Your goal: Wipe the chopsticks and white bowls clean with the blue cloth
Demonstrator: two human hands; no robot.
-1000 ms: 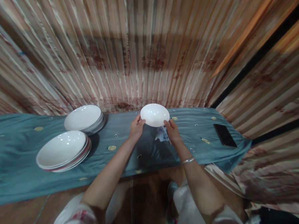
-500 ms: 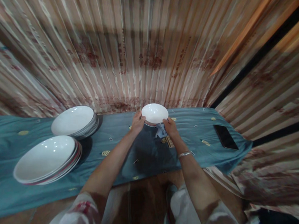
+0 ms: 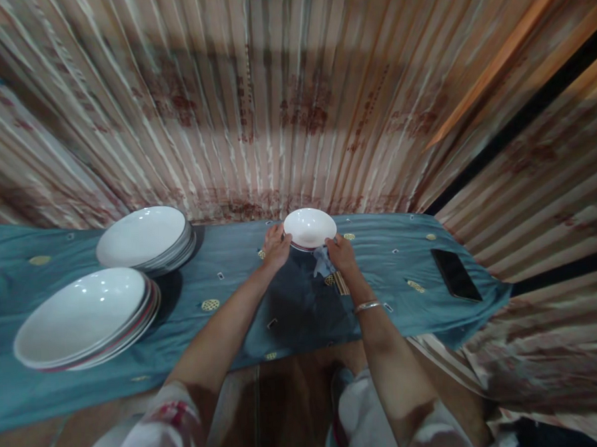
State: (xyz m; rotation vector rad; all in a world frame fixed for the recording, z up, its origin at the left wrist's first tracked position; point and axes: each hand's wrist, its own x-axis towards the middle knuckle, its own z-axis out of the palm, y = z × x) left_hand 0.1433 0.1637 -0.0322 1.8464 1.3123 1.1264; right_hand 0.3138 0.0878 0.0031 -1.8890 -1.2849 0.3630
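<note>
A small white bowl (image 3: 309, 227) is held level near the back of the table, with a reddish-brown band showing under its rim. My left hand (image 3: 278, 246) is closed on the left side of the rim, thumb towards me. On the right side, my right hand (image 3: 341, 253) grips the same rim, a silver bangle on its wrist. A crumpled grey-blue cloth (image 3: 323, 261) hangs just below the bowl beside the right fingers; whether they pinch it I cannot tell. The underside of the bowl is hidden.
Two stacks of large white dishes, a rear stack (image 3: 144, 238) and a front stack (image 3: 83, 318), stand at left on the teal tablecloth (image 3: 243, 320). A black phone (image 3: 455, 274) lies at right. A pleated curtain (image 3: 273, 118) hangs behind the table.
Both hands keep their grip on the bowl, which is tipped very slightly differently. The view has shifted a little, so the dish stacks appear farther left and the phone farther right.
</note>
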